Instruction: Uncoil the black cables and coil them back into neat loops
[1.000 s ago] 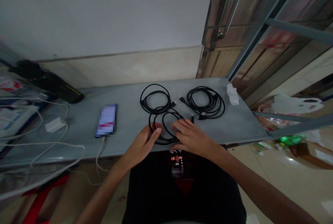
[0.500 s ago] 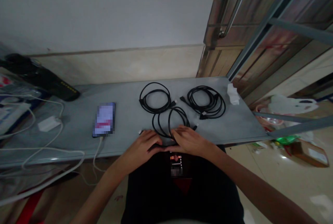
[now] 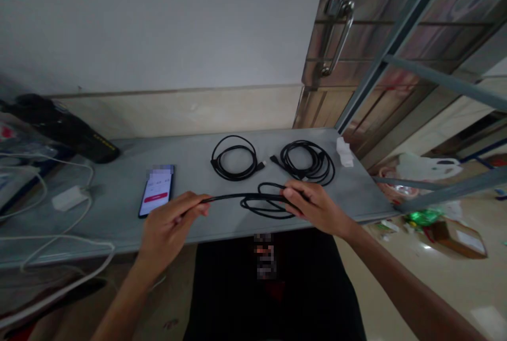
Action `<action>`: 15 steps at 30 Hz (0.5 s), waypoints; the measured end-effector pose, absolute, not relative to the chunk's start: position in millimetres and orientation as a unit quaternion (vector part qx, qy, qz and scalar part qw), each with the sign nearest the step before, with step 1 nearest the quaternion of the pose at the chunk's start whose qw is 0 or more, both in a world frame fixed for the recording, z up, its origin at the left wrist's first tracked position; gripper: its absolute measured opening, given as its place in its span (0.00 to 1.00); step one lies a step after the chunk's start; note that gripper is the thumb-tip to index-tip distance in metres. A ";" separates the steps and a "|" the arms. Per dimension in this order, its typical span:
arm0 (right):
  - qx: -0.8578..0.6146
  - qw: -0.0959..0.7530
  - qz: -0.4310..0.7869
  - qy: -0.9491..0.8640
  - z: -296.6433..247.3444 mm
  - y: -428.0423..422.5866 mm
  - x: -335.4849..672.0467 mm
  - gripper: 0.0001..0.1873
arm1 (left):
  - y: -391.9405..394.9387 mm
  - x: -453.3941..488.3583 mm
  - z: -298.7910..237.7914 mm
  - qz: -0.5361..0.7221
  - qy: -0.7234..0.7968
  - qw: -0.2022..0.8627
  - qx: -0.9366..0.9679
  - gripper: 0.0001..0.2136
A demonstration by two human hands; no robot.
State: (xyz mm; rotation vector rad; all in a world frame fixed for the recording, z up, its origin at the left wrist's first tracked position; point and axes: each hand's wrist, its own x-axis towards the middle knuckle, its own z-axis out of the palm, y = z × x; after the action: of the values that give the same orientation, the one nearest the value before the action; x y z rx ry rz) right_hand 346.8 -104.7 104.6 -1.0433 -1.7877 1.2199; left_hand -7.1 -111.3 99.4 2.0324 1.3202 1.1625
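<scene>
Holding a black cable (image 3: 232,198) just above the front edge of the tabletop (image 3: 119,193): left hand (image 3: 170,222) curled shut on one part of it, right hand (image 3: 317,206) pinching the loose loops. The stretch between runs straight, probably because the hands sit well apart. A near coil (image 3: 234,164) and a far coil (image 3: 307,161) lie side by side toward the back edge; a lit phone (image 3: 156,191) rests left of them, near the left hand.

The single camera sat on the person's head, looking forward and down from close above the near edge of the grey surface (image 3: 194,172). It faced the pale wall (image 3: 158,24) beyond; the dim left margin was perhaps slightly blurred.
</scene>
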 end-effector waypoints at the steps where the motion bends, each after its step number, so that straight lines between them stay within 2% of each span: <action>1: -0.405 0.378 0.508 -0.660 102.9 -102.5 347.7 0.29 | -108.4 -8.3 95.5 0.440 0.499 0.230 0.710 0.11; 4: -0.407 0.441 0.578 -0.553 84.6 -95.7 348.0 0.29 | -99.1 -7.1 78.6 0.514 0.531 0.279 0.614 0.14; 8: -0.423 0.510 0.600 -0.449 59.7 -86.4 353.2 0.32 | -93.1 -2.0 64.8 0.616 0.487 0.373 0.494 0.14; 11: -0.434 0.536 0.592 -0.416 56.6 -80.4 361.4 0.32 | -93.9 -1.8 64.1 0.634 0.474 0.410 0.454 0.15; 15: -0.441 0.546 0.583 -0.409 60.8 -76.3 366.0 0.33 | -95.4 -5.3 59.9 0.616 0.497 0.394 0.467 0.17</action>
State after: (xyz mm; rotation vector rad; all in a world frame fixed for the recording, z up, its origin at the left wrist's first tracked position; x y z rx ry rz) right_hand 366.0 -76.3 60.8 -1.0450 -0.9686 1.3833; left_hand -5.3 -95.4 59.9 1.1854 1.2619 1.5626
